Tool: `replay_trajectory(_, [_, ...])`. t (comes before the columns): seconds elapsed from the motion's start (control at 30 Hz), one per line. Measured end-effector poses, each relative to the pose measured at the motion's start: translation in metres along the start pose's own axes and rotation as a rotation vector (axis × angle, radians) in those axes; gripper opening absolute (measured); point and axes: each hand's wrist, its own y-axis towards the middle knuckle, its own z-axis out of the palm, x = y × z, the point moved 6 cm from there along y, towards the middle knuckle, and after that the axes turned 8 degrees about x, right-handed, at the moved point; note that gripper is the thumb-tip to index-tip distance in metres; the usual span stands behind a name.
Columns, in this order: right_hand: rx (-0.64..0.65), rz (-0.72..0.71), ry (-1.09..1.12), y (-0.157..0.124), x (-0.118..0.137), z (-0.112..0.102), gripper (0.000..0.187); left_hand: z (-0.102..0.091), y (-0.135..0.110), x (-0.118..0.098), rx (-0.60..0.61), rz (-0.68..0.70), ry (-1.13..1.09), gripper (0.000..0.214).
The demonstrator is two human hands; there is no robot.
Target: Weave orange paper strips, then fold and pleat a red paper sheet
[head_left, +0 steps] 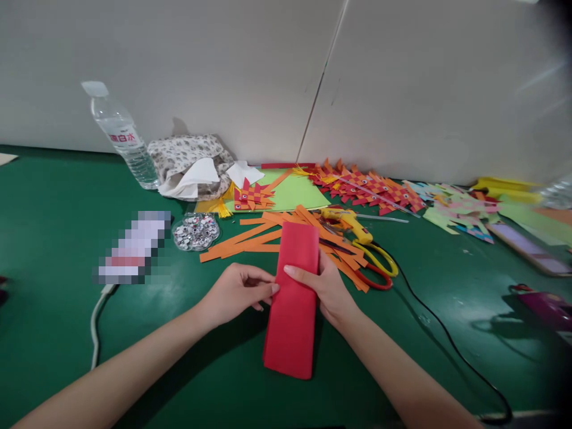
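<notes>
A long folded strip of red paper lies lengthwise on the green table in front of me. My left hand pinches its left edge near the middle, fingers closed. My right hand grips the right edge, thumb lying across the top of the paper. Just behind the red paper lies a pile of several orange paper strips.
Yellow-handled scissors and a yellow glue gun with a black cord lie right of the strips. A dish of googly eyes, a water bottle, a patterned pouch, green paper and woven paper fish sit near the wall.
</notes>
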Motion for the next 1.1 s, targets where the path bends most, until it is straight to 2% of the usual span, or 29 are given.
replay_trajectory(0.2, [-0.019, 0.038, 0.009, 0.0001, -0.0013, -0.0015, 0.050, 0.0042, -0.0028, -0.0019, -0.013, -0.044, 0.020, 0.012])
replay_trajectory(0.57, [-0.030, 0.021, -0.020, -0.0009, 0.0016, -0.0012, 0.048, 0.0034, -0.0033, -0.0034, -0.012, 0.003, 0.052, 0.018])
replay_trajectory(1.1, [-0.029, 0.024, -0.027, 0.0010, -0.0015, -0.0037, 0.055, 0.0029, -0.0030, -0.0031, 0.013, 0.011, 0.041, 0.019])
